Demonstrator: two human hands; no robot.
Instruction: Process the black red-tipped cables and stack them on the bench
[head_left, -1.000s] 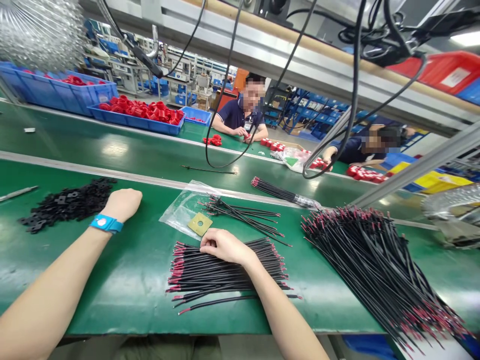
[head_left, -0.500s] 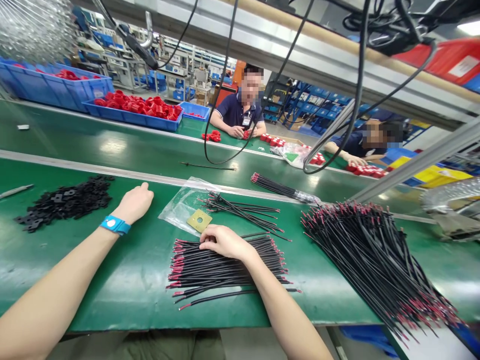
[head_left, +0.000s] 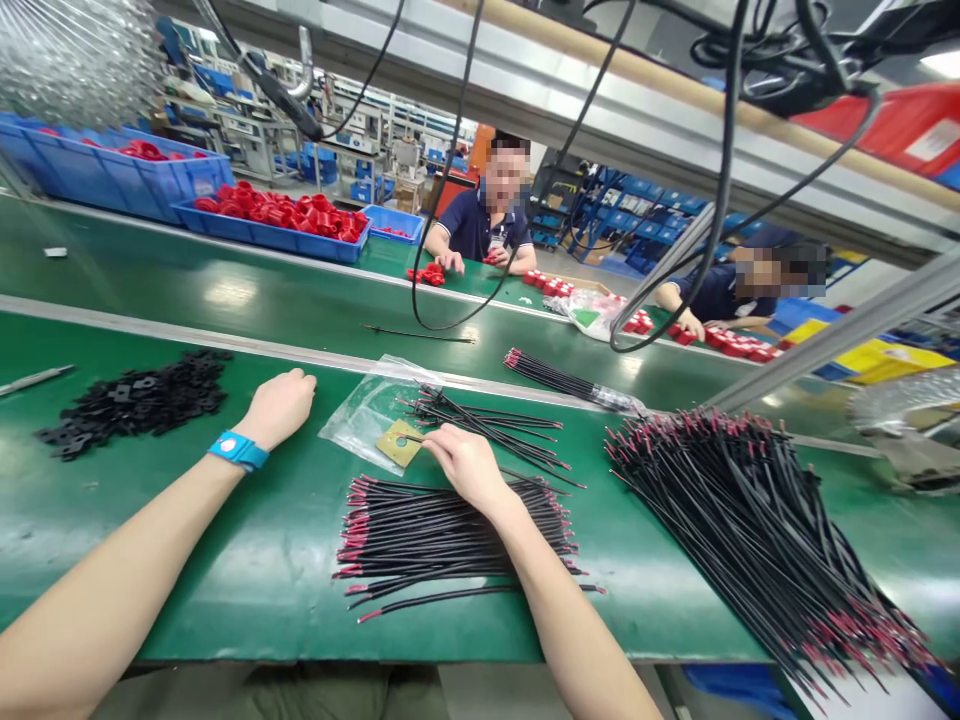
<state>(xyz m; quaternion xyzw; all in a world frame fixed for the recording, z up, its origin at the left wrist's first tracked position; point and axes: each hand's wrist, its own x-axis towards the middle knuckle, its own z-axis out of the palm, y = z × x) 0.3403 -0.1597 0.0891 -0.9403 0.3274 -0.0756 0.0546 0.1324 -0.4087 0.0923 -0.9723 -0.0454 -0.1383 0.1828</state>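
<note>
My right hand (head_left: 469, 465) pinches a black cable (head_left: 534, 481). A short dark end of it pokes out left of the fingertips, over a brass-coloured square plate (head_left: 396, 446) with a round hole. That plate lies on a clear plastic bag (head_left: 352, 418). Just below the hand, a row of black cables (head_left: 442, 540) with red ends lies side by side. My left hand (head_left: 281, 408), with a blue wristband, is closed above the green mat; whatever it may hold is hidden. To its left is a heap of small black parts (head_left: 142, 400).
Loose cables (head_left: 495, 425) lie behind the plate, a bundled set (head_left: 559, 375) farther back. A large cable pile (head_left: 750, 520) covers the right side. Blue trays of red parts (head_left: 277, 235) stand across the belt, where two people handle red pieces. Black wires (head_left: 724, 170) hang overhead.
My right hand has lifted slightly away from the cable row and moved up and right, and a cable now shows in its fingers. My left hand has barely shifted.
</note>
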